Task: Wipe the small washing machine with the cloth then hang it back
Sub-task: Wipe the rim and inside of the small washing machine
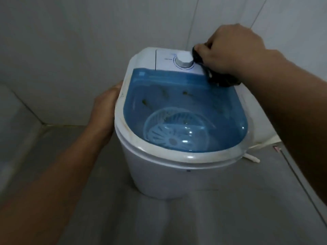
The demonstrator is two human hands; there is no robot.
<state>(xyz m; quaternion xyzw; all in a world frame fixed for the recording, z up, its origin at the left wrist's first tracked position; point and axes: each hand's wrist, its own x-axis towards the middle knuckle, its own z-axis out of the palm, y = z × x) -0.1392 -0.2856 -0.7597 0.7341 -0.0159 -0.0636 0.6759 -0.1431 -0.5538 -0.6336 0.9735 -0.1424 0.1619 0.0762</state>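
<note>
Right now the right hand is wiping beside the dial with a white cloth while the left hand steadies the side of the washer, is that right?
Not quite: in the head view the cloth is black, not white. The right hand does grip it beside the dial, and the left hand does steady the washing machine at its side.

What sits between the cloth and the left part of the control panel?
The white dial stands just left of the dark cloth gripped in the right hand, so wiping leftward across the control panel must go around it.
</note>
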